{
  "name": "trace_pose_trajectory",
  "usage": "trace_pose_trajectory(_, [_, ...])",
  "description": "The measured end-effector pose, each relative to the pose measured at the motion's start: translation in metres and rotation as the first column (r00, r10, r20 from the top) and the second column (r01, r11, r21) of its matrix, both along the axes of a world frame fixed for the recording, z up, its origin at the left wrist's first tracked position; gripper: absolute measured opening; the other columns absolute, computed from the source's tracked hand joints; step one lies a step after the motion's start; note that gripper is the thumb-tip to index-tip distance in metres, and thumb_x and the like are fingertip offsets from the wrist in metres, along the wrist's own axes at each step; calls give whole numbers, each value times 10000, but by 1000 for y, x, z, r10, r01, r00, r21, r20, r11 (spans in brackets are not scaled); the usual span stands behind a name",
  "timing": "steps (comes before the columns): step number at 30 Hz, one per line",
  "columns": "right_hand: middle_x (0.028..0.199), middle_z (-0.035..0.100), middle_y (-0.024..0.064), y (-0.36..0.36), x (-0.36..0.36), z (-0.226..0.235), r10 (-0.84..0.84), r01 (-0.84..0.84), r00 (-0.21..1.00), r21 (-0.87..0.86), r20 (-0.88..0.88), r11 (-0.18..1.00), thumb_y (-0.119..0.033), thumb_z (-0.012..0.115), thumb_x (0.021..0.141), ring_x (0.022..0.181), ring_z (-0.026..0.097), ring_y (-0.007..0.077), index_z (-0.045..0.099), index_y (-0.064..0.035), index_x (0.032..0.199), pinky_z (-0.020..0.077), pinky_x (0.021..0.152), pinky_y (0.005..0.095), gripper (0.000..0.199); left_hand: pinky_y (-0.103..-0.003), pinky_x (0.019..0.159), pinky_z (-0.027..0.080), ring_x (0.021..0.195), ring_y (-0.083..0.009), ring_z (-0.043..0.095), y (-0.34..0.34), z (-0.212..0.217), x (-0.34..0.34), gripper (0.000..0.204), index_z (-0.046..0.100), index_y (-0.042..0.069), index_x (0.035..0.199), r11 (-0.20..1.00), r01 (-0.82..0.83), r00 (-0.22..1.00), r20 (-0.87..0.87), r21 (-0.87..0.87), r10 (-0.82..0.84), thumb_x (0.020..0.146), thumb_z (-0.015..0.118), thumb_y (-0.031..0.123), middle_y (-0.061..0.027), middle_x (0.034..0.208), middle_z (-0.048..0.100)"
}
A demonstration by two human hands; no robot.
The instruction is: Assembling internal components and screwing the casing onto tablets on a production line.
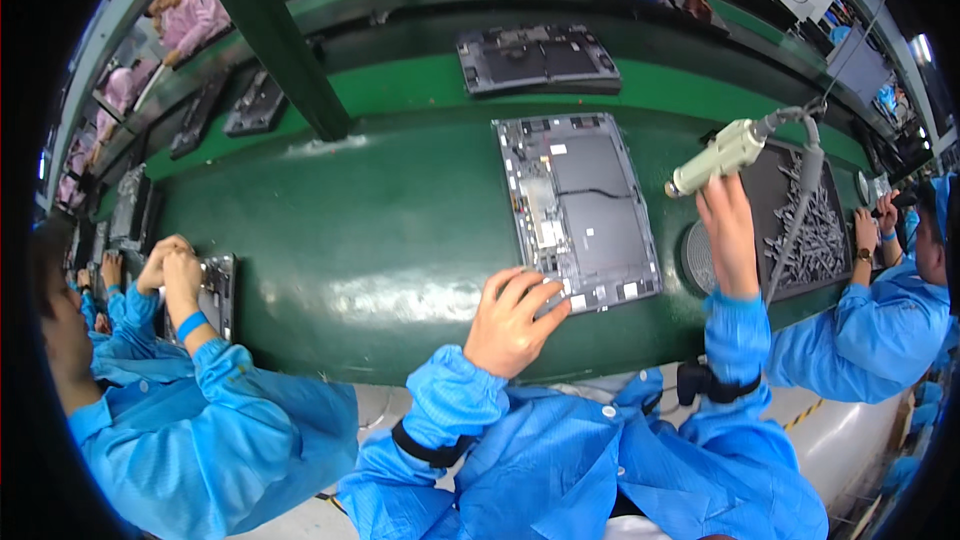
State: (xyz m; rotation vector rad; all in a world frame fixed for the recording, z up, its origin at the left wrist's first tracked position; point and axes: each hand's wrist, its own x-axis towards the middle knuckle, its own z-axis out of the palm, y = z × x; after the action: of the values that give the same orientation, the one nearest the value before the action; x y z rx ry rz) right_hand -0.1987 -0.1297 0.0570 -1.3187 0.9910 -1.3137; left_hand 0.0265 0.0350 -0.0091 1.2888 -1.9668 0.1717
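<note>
An opened laptop chassis (pixel 597 230), dark grey with a black cable across its middle, lies on the green work surface in front of me. At its near left corner my left hand (pixel 512 325) rests with fingers apart, fingertips touching the edge. My right hand (pixel 729 230) is raised to the right of the chassis, fingers wrapped around a pale electric screwdriver (pixel 722 156). The screwdriver's tip points left, toward the chassis and apart from it. A cable runs from its rear end up to the right. Part of the right hand's grip is hidden behind its fingers.
A round grey dish (pixel 697 258) sits beside my right wrist, partly covered. Right of it, a dark tray (pixel 758 180) holds many small grey parts. Another chassis (pixel 540 58) lies beyond mine. Co-workers in blue sit at left and right; a green post (pixel 275 35) stands far left.
</note>
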Motion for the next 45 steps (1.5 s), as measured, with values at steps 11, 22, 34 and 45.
trace_pose_trajectory(11, [1052,608,139,70,-20,-47,215,-148,945,263,-245,953,-96,716,760,902,577,142,417,94,1299,488,753,256,644,-256,631,485,732,-157,598,-11,22,16,722,334,12,1364,784,46,744,-545,619,387,757,723,61,-114,870,644])
trace_pose_trajectory(22, [1010,541,63,81,-8,-59,323,-304,946,300,-12,904,-51,716,734,907,575,135,531,110,1131,481,730,249,466,-350,743,504,870,-309,624,-248,27,187,624,602,-57,1098,566,-490,649,-155,663,745,736,711,440,-218,983,645])
trace_pose_trajectory(34, [1070,584,150,87,-9,-57,382,-470,883,513,274,718,-63,597,867,939,616,225,258,27,1354,565,766,394,600,-322,642,510,836,-278,632,-295,37,169,714,541,17,1170,566,47,361,-542,823,759,704,723,526,-140,959,610])
trace_pose_trajectory(45, [1172,544,146,-63,109,-47,195,-451,807,369,557,813,-156,523,929,976,605,267,414,28,1250,546,832,346,386,-311,533,465,604,-229,617,-213,149,105,326,563,69,996,862,411,-78,-931,296,357,876,522,369,-84,813,640])
